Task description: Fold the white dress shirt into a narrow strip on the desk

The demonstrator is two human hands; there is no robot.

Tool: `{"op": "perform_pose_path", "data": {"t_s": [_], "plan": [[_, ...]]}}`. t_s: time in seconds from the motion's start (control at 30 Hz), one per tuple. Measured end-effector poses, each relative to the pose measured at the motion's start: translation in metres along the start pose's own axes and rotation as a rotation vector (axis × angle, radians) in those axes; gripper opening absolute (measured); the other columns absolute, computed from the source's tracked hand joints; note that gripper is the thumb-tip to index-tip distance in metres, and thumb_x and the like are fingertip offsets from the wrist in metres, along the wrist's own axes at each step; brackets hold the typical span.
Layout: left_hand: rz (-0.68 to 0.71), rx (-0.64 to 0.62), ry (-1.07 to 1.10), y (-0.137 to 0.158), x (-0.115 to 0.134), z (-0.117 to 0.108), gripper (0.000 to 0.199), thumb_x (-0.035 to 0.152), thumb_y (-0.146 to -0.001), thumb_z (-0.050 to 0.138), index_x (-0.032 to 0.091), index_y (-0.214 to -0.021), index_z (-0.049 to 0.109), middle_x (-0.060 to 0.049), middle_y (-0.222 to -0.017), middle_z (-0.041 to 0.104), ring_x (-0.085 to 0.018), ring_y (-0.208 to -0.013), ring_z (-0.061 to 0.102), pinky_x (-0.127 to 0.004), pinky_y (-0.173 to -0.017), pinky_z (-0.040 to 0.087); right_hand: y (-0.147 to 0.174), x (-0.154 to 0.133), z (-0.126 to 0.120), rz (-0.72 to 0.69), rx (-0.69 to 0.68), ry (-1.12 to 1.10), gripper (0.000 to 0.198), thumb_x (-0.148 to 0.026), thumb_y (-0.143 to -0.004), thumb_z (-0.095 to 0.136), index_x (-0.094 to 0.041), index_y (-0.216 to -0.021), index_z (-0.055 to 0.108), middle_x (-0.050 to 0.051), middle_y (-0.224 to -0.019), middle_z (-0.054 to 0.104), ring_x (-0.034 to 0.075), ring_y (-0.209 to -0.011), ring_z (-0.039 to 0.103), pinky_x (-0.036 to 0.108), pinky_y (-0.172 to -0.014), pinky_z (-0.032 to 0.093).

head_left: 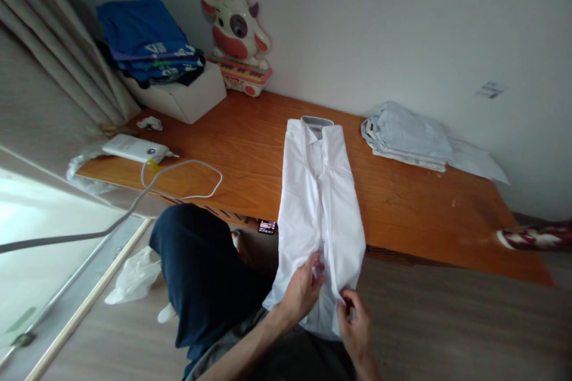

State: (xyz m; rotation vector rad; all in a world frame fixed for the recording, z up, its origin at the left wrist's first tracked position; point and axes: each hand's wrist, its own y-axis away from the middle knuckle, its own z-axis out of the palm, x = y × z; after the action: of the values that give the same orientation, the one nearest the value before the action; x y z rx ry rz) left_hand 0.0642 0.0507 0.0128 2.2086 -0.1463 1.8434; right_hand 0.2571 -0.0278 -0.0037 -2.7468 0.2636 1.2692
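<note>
A white dress shirt [318, 190] lies lengthwise on the wooden table [415, 208], collar at the far side, sides folded in, its lower part hanging over the near edge. My left hand [302, 289] pinches the shirt's front placket near the hem. My right hand [355, 321] grips the lower right edge of the same shirt, just beside the left hand.
A stack of folded light-blue shirts [409, 137] lies at the back right, with papers [476, 161] beside it. A white box [183, 95] with blue clothes [147, 38], a cow toy [236, 36], a power bank [134, 147] and its cable [187, 181] sit at the left.
</note>
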Motion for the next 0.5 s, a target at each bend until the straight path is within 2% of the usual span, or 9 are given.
{"op": "perform_pose_path", "data": {"t_s": [0.07, 0.13, 0.2, 0.27, 0.37, 0.5], "plan": [[-0.047, -0.053, -0.056, -0.005, 0.007, -0.004, 0.044, 0.025, -0.101, 0.061, 0.021, -0.145, 0.06, -0.008, -0.119, 0.078, -0.02, -0.089, 0.071, -0.033, -0.084, 0.054, 0.001, 0.008, -0.014, 0.147, 0.085, -0.218, 0.032, -0.051, -0.091, 0.075, -0.023, -0.106, 0.074, 0.005, -0.095, 0.079, 0.023, -0.082, 0.074, 0.033, -0.075, 0.06], [-0.073, -0.134, -0.116, -0.007, 0.015, -0.007, 0.023, 0.036, -0.1, 0.067, 0.02, -0.116, 0.071, -0.005, -0.101, 0.078, -0.019, -0.081, 0.068, -0.031, -0.075, 0.049, 0.001, 0.015, -0.029, 0.308, 0.23, -0.439, 0.036, -0.053, -0.084, 0.081, -0.023, -0.104, 0.073, 0.001, -0.088, 0.077, 0.021, -0.075, 0.071, 0.029, -0.065, 0.056], [-0.088, -0.184, -0.147, -0.007, 0.021, -0.006, 0.024, 0.044, -0.096, 0.073, 0.02, -0.095, 0.069, -0.003, -0.09, 0.075, -0.02, -0.079, 0.066, -0.03, -0.071, 0.045, -0.003, 0.019, -0.043, 0.409, 0.359, -0.594, 0.039, -0.051, -0.077, 0.085, -0.024, -0.103, 0.074, -0.001, -0.088, 0.077, 0.019, -0.073, 0.069, 0.027, -0.063, 0.054], [-0.135, -0.182, -0.109, -0.004, 0.025, -0.002, 0.03, 0.047, -0.089, 0.08, 0.02, -0.096, 0.067, -0.002, -0.088, 0.073, -0.02, -0.078, 0.064, -0.03, -0.069, 0.043, -0.008, 0.02, -0.054, 0.43, 0.399, -0.642, 0.04, -0.048, -0.074, 0.087, -0.023, -0.104, 0.076, 0.0, -0.092, 0.079, 0.021, -0.078, 0.071, 0.028, -0.067, 0.055], [-0.228, -0.127, 0.069, -0.001, 0.026, 0.011, 0.048, 0.046, -0.079, 0.089, 0.018, -0.11, 0.066, -0.004, -0.099, 0.075, -0.022, -0.087, 0.065, -0.029, -0.073, 0.047, -0.013, 0.017, -0.068, 0.386, 0.382, -0.616, 0.04, -0.046, -0.075, 0.088, -0.022, -0.106, 0.079, 0.004, -0.098, 0.082, 0.024, -0.087, 0.074, 0.031, -0.073, 0.057], [-0.267, -0.003, 0.301, 0.0, 0.019, 0.033, 0.05, 0.041, -0.084, 0.086, 0.015, -0.123, 0.068, -0.011, -0.117, 0.078, -0.028, -0.105, 0.067, -0.034, -0.089, 0.054, -0.008, 0.004, -0.078, 0.292, 0.326, -0.507, 0.039, -0.048, -0.082, 0.085, -0.021, -0.111, 0.082, 0.008, -0.106, 0.084, 0.027, -0.092, 0.078, 0.032, -0.077, 0.061]]}}
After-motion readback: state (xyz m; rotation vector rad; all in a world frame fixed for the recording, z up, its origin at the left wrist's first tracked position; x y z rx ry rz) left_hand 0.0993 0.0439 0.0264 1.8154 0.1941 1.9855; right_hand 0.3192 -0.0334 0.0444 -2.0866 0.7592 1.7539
